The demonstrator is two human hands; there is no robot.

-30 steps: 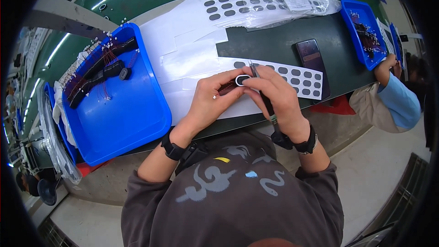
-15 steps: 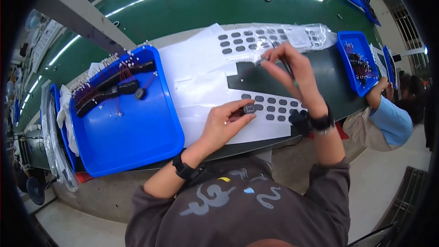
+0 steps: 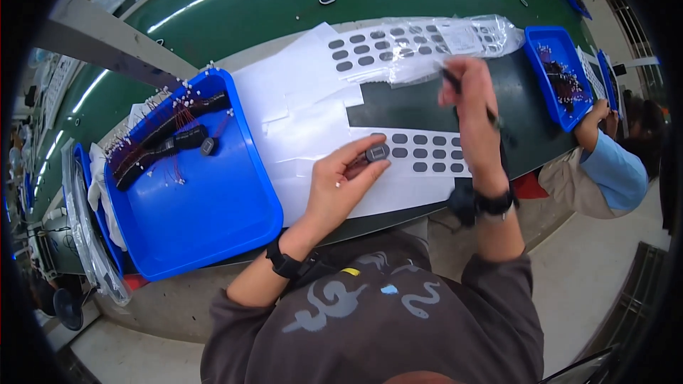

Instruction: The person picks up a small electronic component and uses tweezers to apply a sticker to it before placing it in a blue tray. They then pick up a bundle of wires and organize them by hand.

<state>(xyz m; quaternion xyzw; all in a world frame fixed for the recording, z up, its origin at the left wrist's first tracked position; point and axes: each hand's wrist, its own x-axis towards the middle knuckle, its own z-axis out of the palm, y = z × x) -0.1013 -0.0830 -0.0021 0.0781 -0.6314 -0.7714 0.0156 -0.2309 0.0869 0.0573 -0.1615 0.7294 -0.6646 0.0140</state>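
A small dark oval speaker (image 3: pixel 377 152) with a light rectangle on its face is pinched between the thumb and fingers of my left hand (image 3: pixel 334 181). A white connector (image 3: pixel 337 185) shows against the palm. Beside the speaker lies a white sheet of grey oval stickers (image 3: pixel 429 151), partly behind my right hand. My right hand (image 3: pixel 473 110) is raised over the right end of that sheet, smeared by motion. Its fingers are closed on a slim dark tool (image 3: pixel 452 82); whether this is tweezers or a pen, I cannot tell.
At left stands a blue tray (image 3: pixel 206 259) with rows of wired dark speakers (image 3: pixel 171 144). White paper (image 3: pixel 284 99) and a plastic-wrapped sticker sheet (image 3: pixel 398 46) lie on the green table (image 3: pixel 398 103). Another blue tray (image 3: pixel 535 78) and a co-worker's arm (image 3: pixel 594 128) are at right.
My right hand has moved right and slightly away from the speaker, turning more upright. My left hand still holds the speaker. The whole view has shifted slightly.
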